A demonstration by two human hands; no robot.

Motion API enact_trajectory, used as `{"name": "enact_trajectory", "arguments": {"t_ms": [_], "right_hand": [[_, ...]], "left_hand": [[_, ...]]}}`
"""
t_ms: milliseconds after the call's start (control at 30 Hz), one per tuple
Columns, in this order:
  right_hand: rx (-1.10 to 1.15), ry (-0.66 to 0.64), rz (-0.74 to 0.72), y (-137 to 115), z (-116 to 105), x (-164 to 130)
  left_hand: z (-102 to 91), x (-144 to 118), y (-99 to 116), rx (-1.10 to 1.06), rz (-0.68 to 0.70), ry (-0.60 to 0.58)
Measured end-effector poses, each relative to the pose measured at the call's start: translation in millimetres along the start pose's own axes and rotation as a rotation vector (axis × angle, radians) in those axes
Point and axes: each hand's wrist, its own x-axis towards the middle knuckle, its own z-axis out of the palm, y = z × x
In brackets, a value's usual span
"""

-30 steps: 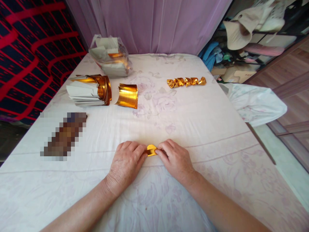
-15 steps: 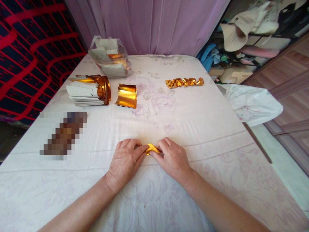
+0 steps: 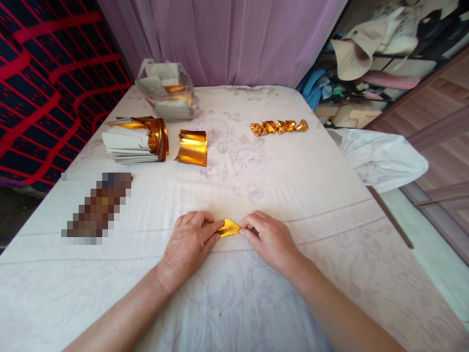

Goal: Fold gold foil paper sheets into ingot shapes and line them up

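Observation:
A small folded piece of gold foil paper lies low over the table between my two hands. My left hand pinches its left end between thumb and fingers, which hide that end. At the pointed right tip, my right hand grips with thumb and forefinger, its other fingers curled. Beyond my hands, a row of folded gold foil pieces stands at the far right. A small stack of curved gold foil sheets lies at the left, beside a larger fanned stack of foil paper with pale backs showing.
A clear plastic bag with more sheets stands at the back left. A blurred dark object lies left of my hands. The table has a pale floral cloth. Crowded shelves stand right, a purple curtain behind.
My right hand has shifted slightly right to the tip of the foil piece. The foil looks flatter and more of it shows between my hands. The left hand has barely moved.

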Motion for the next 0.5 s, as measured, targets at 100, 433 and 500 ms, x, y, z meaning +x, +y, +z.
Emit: {"name": "enact_trajectory", "arguments": {"t_ms": [100,433,500], "right_hand": [[-0.013,0.007,-0.027,0,1,-2],[-0.274,0.088,-0.211,-15,10,-11],[-0.291,0.073,-0.211,-16,12,-10]], "left_hand": [[-1.0,1,1,0.011,-0.002,-0.009],[-0.9,1,0,0.033,0.009,-0.007],[-1.1,1,1,0.039,0.009,-0.012]]}}
